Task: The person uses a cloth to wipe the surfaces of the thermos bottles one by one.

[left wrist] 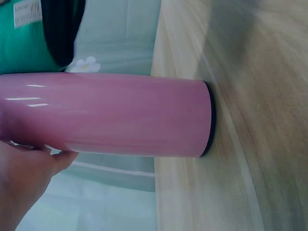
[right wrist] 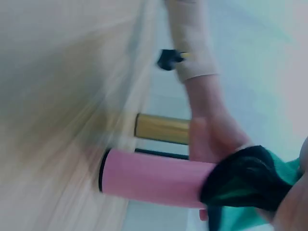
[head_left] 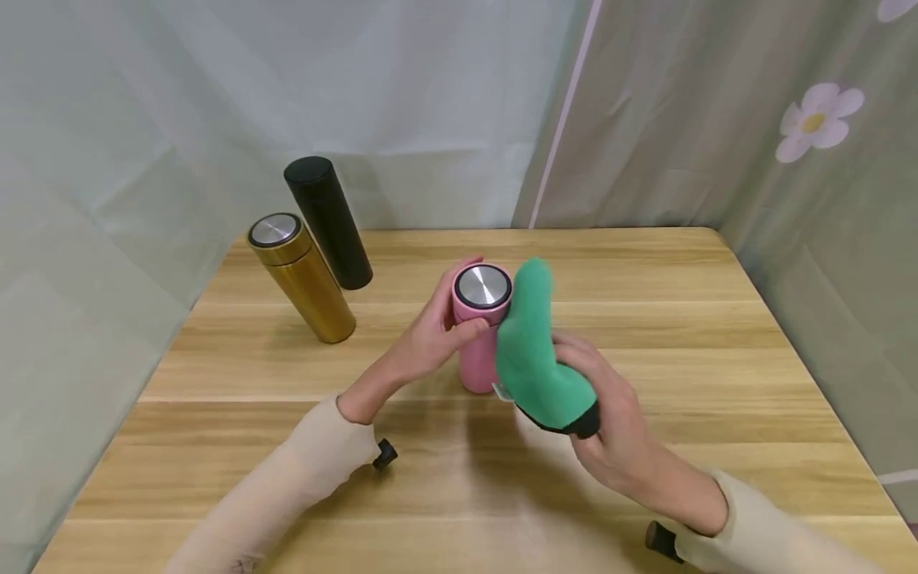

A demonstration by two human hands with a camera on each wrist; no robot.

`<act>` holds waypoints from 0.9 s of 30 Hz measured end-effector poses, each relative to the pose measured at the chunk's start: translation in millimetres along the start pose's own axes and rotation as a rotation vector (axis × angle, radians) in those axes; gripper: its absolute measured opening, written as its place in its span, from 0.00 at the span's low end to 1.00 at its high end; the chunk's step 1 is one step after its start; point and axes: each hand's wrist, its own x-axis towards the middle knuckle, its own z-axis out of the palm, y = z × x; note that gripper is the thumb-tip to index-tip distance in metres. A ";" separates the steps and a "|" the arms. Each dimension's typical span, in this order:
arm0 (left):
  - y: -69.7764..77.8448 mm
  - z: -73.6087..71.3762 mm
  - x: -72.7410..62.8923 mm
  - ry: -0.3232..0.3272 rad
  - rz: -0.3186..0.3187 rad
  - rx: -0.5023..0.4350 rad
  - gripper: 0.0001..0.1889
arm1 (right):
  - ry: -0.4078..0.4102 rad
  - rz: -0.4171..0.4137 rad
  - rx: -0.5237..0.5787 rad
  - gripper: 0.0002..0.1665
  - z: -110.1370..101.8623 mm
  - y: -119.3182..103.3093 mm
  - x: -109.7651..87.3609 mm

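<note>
My left hand (head_left: 433, 339) grips a pink thermos (head_left: 476, 363) near its top, thumb in front below the silver-topped lid. The thermos is upright, its dark base (left wrist: 210, 119) right at the wooden tabletop. In my right hand (head_left: 615, 414) is a soft green fabric piece (head_left: 534, 351), gripped near its black-trimmed opening (right wrist: 240, 180). It bends upward and overlaps the right side of the thermos in the head view. A white label (left wrist: 27, 13) shows on the green cloth. Part of the right hand's fingers is hidden behind the fabric.
A gold thermos (head_left: 308, 283) with a silver-topped lid stands at the left of the table (head_left: 645, 295). Just behind it is a black thermos (head_left: 331, 223). Pale curtains (head_left: 430, 96) hang along the back and sides, with flower prints at the right.
</note>
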 end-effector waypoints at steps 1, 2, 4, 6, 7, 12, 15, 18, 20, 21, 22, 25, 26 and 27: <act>0.8 -1.5 0.5 -0.024 0.002 -0.011 0.50 | -0.008 -0.107 -0.033 0.16 4.4 2.4 2.7; 1.1 -3.1 0.6 -0.044 0.003 -0.016 0.50 | -0.020 -0.197 -0.068 0.17 9.0 4.9 5.6; 1.5 -5.7 0.0 -0.081 0.001 -0.016 0.47 | -0.053 -0.331 -0.168 0.18 17.8 10.3 10.1; 1.6 -7.7 -0.9 -0.109 -0.003 -0.014 0.42 | -0.089 -0.407 -0.252 0.17 25.2 15.8 12.2; 1.5 -8.5 -1.4 -0.117 -0.008 -0.008 0.40 | -0.113 -0.425 -0.291 0.17 27.6 18.2 11.9; 0.8 -10.8 -1.1 -0.158 -0.066 -0.035 0.45 | -0.242 -0.441 -0.411 0.20 35.3 30.3 3.8; 2.1 -11.1 1.0 -0.163 -0.106 -0.049 0.53 | -0.333 -0.403 -0.447 0.22 37.5 34.4 -3.0; 4.4 -10.9 1.5 -0.155 -0.118 -0.035 0.54 | -0.419 -0.363 -0.464 0.26 39.5 35.3 -8.7; 4.7 -10.1 2.0 -0.151 -0.111 -0.015 0.55 | -0.475 -0.342 -0.466 0.28 41.2 35.6 -12.3; 4.7 -9.7 2.3 -0.149 -0.105 -0.005 0.55 | -0.505 -0.327 -0.461 0.29 42.2 35.7 -14.2; 4.5 -9.3 2.1 -0.147 -0.099 0.004 0.54 | -0.533 -0.315 -0.464 0.30 43.4 35.8 -15.8; 3.6 -7.4 2.3 -0.141 -0.076 0.011 0.55 | -0.619 -0.276 -0.466 0.33 47.8 37.0 -20.1; 3.5 -6.6 2.5 -0.139 -0.070 0.009 0.55 | -0.649 -0.259 -0.468 0.34 49.4 37.6 -21.1; 3.5 -5.8 2.5 -0.137 -0.068 0.008 0.54 | -0.678 -0.242 -0.468 0.34 50.9 38.2 -21.9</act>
